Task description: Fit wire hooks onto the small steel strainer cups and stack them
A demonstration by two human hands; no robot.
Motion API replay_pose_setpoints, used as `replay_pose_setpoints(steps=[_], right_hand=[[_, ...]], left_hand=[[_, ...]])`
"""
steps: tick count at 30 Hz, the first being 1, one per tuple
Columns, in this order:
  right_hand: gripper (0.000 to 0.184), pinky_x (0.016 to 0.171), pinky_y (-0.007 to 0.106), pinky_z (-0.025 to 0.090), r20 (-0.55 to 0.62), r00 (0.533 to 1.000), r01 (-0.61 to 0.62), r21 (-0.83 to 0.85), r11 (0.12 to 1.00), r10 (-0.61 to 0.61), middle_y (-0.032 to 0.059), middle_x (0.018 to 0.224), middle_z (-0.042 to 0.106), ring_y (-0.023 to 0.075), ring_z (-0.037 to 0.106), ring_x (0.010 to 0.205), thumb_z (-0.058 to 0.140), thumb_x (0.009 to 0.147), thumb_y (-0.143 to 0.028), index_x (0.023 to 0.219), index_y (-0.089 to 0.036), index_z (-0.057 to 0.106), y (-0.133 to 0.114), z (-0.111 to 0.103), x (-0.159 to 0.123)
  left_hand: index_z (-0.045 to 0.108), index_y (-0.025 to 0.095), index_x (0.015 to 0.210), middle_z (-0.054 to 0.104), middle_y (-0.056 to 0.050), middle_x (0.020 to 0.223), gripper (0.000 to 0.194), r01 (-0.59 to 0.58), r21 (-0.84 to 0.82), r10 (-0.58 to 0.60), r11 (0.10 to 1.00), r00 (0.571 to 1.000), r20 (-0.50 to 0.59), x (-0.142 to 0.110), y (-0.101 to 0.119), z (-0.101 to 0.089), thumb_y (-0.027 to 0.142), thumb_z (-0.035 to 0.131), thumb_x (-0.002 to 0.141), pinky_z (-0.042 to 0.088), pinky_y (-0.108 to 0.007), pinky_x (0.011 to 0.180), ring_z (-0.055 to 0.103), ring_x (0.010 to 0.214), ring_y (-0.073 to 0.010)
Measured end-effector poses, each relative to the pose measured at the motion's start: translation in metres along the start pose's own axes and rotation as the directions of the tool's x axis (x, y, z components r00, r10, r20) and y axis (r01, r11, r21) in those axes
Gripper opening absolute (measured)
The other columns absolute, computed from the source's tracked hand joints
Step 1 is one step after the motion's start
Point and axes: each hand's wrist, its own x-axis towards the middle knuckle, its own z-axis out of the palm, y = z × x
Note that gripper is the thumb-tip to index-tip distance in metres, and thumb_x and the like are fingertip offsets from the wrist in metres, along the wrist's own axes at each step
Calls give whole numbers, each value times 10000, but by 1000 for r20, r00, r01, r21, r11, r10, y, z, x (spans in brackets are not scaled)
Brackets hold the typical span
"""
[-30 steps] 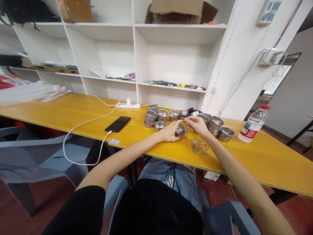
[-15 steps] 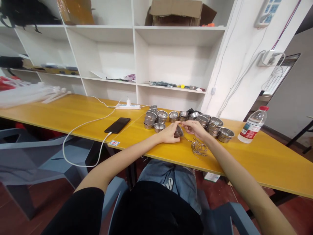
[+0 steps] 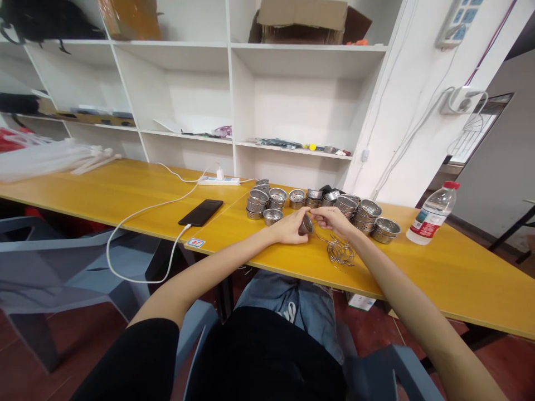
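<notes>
My left hand (image 3: 291,229) is closed around a small perforated steel cup (image 3: 306,224), tilted on its side just above the yellow table (image 3: 438,267). My right hand (image 3: 335,219) pinches at the cup's rim; what its fingertips hold is too small to make out. A loose pile of thin wire rings (image 3: 340,252) lies on the table just below my right hand. Behind both hands, several more steel cups (image 3: 267,200) stand in a row, some stacked, with another stacked group (image 3: 368,214) to the right.
A black phone (image 3: 201,211) lies left of the cups, on a white cable (image 3: 137,214) running to a power strip (image 3: 219,180). A water bottle (image 3: 432,214) stands at the right. White shelves (image 3: 234,111) rise behind the table. Grey chairs (image 3: 54,267) sit at lower left.
The cup in my left hand has tipped further onto its side and my right hand has shifted slightly at its rim. Both hands stay in the same spot.
</notes>
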Motion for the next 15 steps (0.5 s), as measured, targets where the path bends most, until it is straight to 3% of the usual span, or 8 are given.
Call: replay_pose_setpoints(steps=[6, 11, 15], right_hand=[[364, 463, 238, 193, 9, 1000, -3, -21, 1000, 3, -79, 532, 338, 64, 220, 504, 847, 683, -481, 651, -158, 681, 3, 2, 0], [335, 491, 242, 263, 14, 1000, 14, -23, 1000, -14, -62, 542, 390, 73, 270, 522, 821, 695, -459, 629, -161, 683, 9, 2, 2], [303, 517, 235, 324, 26, 999, 24, -19, 1000, -24, -14, 618, 543, 88, 385, 565, 813, 693, -434, 633, -158, 703, 14, 2, 4]], left_hand=[[292, 174, 1461, 626, -163, 1284, 820, -3, -8, 3, 1000, 1000, -8, 1, -1, 1, 333, 685, 759, 536, -423, 927, 666, 1090, -313], [308, 179, 1422, 630, -150, 1256, 777, -21, -7, 21, 1000, 1000, -17, 1, 0, 1, 333, 676, 756, 537, -407, 902, 673, 1057, -300], [342, 195, 1352, 648, -124, 1187, 694, 0, -31, 0, 1000, 1000, -15, 2, -1, 1, 342, 670, 758, 541, -398, 845, 685, 957, -274]])
